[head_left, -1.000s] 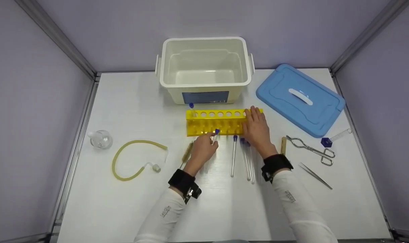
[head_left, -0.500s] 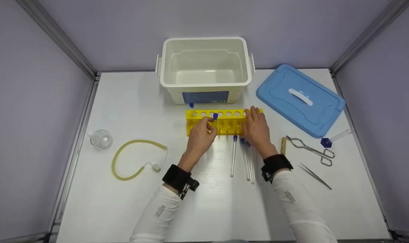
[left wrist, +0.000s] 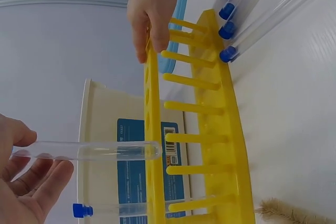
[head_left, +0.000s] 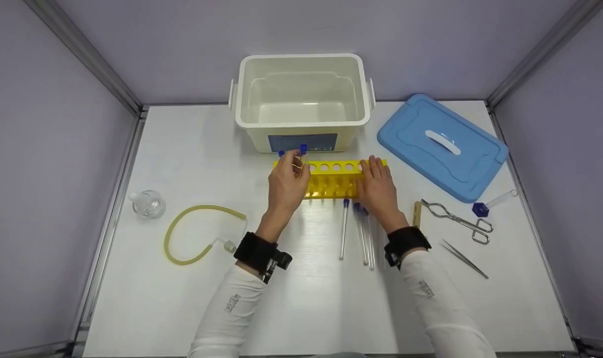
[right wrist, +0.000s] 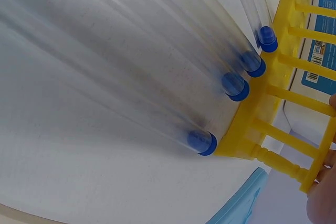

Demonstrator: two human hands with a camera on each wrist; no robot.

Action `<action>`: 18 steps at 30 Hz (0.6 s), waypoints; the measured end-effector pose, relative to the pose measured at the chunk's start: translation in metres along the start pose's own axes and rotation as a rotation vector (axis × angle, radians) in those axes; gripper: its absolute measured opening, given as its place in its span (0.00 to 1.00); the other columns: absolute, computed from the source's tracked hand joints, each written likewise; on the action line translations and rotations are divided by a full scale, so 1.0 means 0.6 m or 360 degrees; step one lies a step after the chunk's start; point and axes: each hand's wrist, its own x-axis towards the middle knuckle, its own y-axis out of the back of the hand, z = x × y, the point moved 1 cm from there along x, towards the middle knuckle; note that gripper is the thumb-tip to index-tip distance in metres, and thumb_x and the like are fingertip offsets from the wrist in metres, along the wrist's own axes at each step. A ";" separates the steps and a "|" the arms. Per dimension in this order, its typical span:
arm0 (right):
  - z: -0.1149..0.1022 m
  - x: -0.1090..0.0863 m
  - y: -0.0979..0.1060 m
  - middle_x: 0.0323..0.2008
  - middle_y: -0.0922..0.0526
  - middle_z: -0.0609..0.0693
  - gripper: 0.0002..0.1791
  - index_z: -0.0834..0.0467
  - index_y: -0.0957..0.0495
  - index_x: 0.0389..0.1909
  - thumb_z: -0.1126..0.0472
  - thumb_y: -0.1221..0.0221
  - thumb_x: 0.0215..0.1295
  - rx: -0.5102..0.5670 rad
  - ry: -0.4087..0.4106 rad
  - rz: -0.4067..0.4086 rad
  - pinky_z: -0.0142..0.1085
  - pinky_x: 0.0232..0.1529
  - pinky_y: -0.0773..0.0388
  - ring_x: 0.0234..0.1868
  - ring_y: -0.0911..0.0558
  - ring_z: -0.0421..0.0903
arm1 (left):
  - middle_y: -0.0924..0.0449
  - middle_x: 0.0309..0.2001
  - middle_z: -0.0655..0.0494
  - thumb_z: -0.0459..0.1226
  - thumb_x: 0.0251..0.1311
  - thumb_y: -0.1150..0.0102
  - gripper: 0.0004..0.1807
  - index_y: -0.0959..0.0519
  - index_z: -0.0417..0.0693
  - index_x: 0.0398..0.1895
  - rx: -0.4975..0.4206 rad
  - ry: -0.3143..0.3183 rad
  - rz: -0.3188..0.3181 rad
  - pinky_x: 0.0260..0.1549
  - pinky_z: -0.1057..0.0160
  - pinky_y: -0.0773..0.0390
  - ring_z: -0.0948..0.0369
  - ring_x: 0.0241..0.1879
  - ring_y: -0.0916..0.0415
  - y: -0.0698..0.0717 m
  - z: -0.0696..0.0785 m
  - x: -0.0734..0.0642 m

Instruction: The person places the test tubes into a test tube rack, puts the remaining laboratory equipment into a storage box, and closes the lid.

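My left hand [head_left: 287, 181] pinches a clear test tube [left wrist: 100, 150] with a blue cap, held over the left part of the yellow test tube rack [head_left: 333, 186]. In the left wrist view the tube's rounded end overlaps the rack's top bar, level with its holes. Another capped test tube [left wrist: 131, 209] stands in the hole at the rack's left end. My right hand [head_left: 380, 191] grips the rack's right end, thumb and fingers on either side of the top bar. Several blue-capped test tubes [right wrist: 173, 124] lie on the table in front of the rack.
Behind the rack stands a white bin [head_left: 301, 127], with its blue lid [head_left: 443, 149] lying to the right. Crucible tongs [head_left: 458, 219], tweezers [head_left: 464, 258] and a blue-based cylinder [head_left: 481, 209] lie right. Rubber tubing [head_left: 169, 233] and a glass vessel [head_left: 150, 204] are left; a brush [left wrist: 294, 211] lies nearby.
My left hand has lifted the test tube from in front of the rack, up and leftward to above its left part. The right hand stays on the rack's right end.
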 end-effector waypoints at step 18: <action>0.001 0.001 -0.001 0.85 0.49 0.63 0.33 0.61 0.44 0.83 0.53 0.54 0.83 0.0008 -0.0029 -0.0027 0.56 0.86 0.55 0.86 0.49 0.61 | 0.16 0.43 0.41 0.34 0.72 0.38 0.15 0.22 0.34 0.56 -0.0087 -0.0055 0.0198 0.52 0.54 0.11 0.49 0.46 0.13 0.007 0.000 0.026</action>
